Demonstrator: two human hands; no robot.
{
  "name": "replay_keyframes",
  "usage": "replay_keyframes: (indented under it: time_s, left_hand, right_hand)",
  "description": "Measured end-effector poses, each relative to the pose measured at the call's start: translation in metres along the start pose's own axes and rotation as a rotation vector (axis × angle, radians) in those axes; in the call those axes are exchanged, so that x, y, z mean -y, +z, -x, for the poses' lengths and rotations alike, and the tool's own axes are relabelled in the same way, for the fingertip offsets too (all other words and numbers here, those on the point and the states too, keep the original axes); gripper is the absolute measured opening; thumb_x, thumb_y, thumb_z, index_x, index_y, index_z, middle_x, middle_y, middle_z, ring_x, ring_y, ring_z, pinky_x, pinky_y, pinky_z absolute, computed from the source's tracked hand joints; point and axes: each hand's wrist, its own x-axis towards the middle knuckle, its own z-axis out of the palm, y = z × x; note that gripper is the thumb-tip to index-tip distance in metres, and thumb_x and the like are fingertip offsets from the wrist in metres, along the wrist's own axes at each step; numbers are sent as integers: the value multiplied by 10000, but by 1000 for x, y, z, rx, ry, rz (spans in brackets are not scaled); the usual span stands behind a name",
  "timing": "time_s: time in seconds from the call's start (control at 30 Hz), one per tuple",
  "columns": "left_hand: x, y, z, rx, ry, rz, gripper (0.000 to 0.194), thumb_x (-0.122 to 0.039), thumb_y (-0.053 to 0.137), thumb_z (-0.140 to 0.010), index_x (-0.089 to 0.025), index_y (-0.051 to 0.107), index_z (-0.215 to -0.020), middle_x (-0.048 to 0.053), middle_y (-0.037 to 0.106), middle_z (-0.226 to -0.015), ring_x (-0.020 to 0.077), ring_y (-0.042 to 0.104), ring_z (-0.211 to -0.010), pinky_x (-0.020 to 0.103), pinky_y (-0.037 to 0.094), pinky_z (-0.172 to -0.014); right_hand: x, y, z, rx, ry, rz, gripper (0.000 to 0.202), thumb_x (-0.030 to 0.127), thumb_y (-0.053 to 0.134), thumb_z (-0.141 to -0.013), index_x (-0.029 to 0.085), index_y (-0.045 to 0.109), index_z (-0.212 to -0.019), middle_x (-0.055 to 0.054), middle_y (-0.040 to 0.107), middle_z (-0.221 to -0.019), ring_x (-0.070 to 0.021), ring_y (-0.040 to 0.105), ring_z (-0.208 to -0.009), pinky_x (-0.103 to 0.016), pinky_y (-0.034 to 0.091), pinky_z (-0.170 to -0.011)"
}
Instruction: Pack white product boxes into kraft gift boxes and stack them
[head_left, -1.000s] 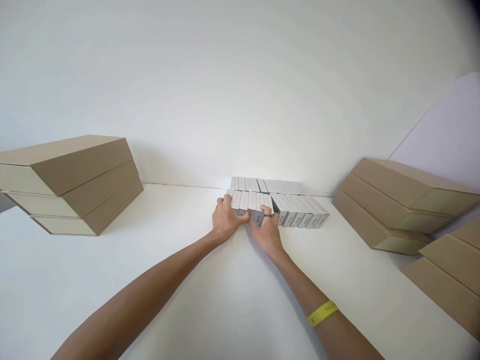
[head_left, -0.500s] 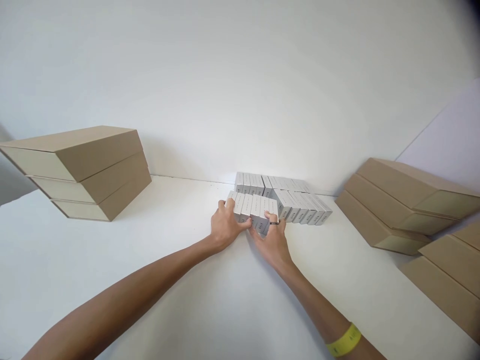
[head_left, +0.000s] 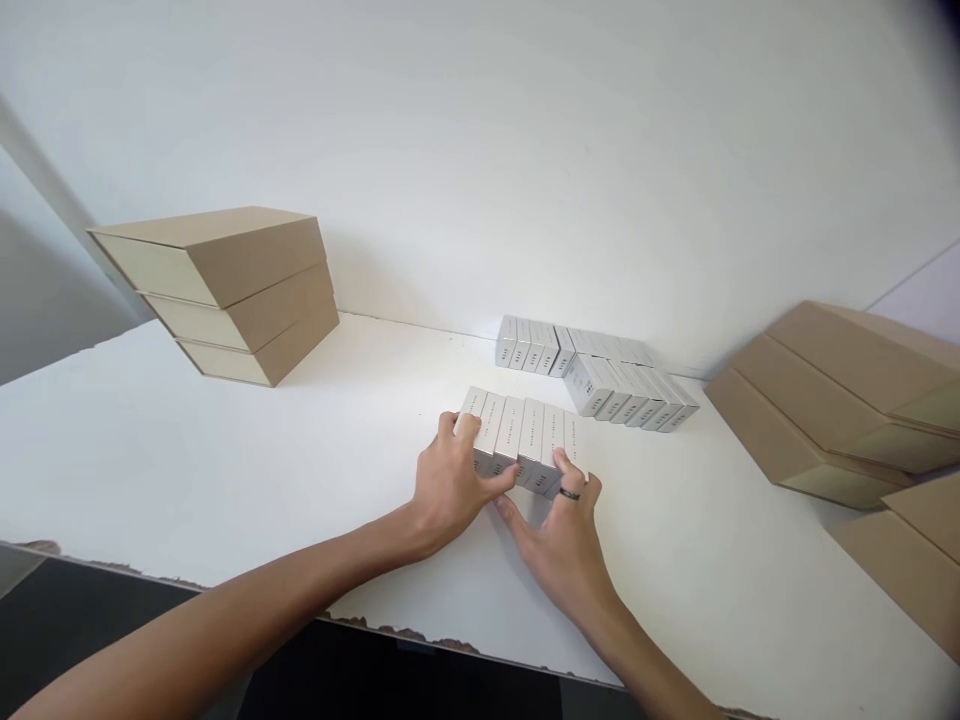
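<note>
Several slim white boxes [head_left: 531,432] stand side by side in one row between my two hands. My left hand [head_left: 454,490] grips the row's left end, fingers over the side and thumb against the front. At the right end, my right hand [head_left: 562,540], with a dark ring on one finger, has its fingers bent around the boxes and its thumb low at the front. Behind the held row, another row of white boxes [head_left: 525,345] stands near the wall, and a further group of white boxes [head_left: 630,392] leans in front of its right part.
A stack of brown cartons [head_left: 270,300] stands at the left against the wall. More brown cartons [head_left: 847,400] are piled at the right, with another brown carton [head_left: 900,555] nearer to me. The white table [head_left: 187,470] has a chipped front edge.
My hands have drawn the held row of boxes toward me, away from the rows by the wall. The view has shifted, and the table's front edge now shows.
</note>
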Motion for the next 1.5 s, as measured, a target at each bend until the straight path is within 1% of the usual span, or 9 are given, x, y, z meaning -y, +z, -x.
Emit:
replay_keyframes:
  time_s: [0.33, 0.43, 0.57, 0.67, 0.8, 1.0, 1.2, 1.33, 1.5]
  left_hand:
    - [37, -60, 51, 107, 75, 116, 472, -318, 754, -804, -242, 433, -1142, 67, 512, -1256, 224, 653, -1006, 352, 596, -733]
    - [46, -68, 56, 116, 88, 10, 540, -323, 799, -776, -253, 430, -1164, 70, 543, -1234, 231, 676, -929, 349, 594, -654]
    - [47, -68, 56, 43, 106, -119, 736, -440, 897, -642, -236, 398, -1143, 131, 543, -1299, 271, 696, -930, 346, 605, -594]
    - [42, -61, 53, -58, 149, -211, 830, -517, 932, -540, -220, 390, -1094, 187, 517, -1358, 304, 692, -946, 372, 618, -597]
    - [35, -53, 47, -130, 156, -266, 757, -460, 932, -581, -216, 382, -1041, 160, 560, -1309, 258, 682, -868, 319, 586, -529]
    - [34, -51, 42, -154, 138, -281, 687, -418, 914, -634, -224, 381, -1022, 121, 582, -1279, 233, 672, -850, 284, 554, -501]
    - [34, -51, 41, -144, 125, -254, 637, -382, 883, -686, -227, 393, -1063, 133, 569, -1312, 255, 685, -880, 305, 579, -528]
    - [41, -61, 43, -16, 117, -172, 669, -335, 881, -665, -257, 420, -1144, 131, 501, -1418, 265, 703, -852, 367, 613, -542]
    - [56, -75, 45, 88, 106, -24, 482, -280, 705, -827, -343, 474, -1244, 54, 478, -1467, 281, 680, -1071, 415, 648, -768]
  right_hand:
    - [1, -3, 49, 232, -47, 5, 758, 573, 453, -933, 456, -15, -1517, -71, 129, -1497, -283, 390, -1376, -512, 459, -1058]
    - [0, -5, 55, 290, -54, 7, 730, 569, 441, -944, 460, 8, -1522, -68, 90, -1537, -297, 355, -1405, -522, 456, -1061]
    - [0, -10, 56, 329, -131, 6, 665, 534, 427, -963, 452, 76, -1522, -60, 72, -1571, -303, 324, -1432, -508, 479, -1045]
    - [2, -9, 55, 271, -129, 1, 577, 509, 418, -973, 447, 172, -1492, -47, 130, -1567, -302, 326, -1436, -507, 495, -1030]
    - [2, -2, 52, 183, -156, -1, 521, 500, 420, -979, 443, 225, -1459, -40, 154, -1574, -297, 365, -1416, -507, 531, -984]
    - [-5, -2, 40, 163, -274, 49, 526, 485, 475, -964, 419, 254, -1437, -8, -21, -1643, -299, 324, -1442, -436, 596, -886]
    - [3, -7, 36, 124, -270, 34, 449, 495, 486, -956, 356, 371, -1367, -56, 183, -1606, -295, 350, -1431, -469, 554, -967]
    - [2, -12, 35, 68, -153, 22, 382, 521, 447, -971, 381, 430, -1325, -32, 315, -1556, -289, 422, -1382, -473, 561, -946]
    - [-14, -19, 23, 70, -244, 51, 379, 512, 514, -945, 374, 453, -1293, -42, 510, -1386, -254, 600, -1147, -422, 598, -857]
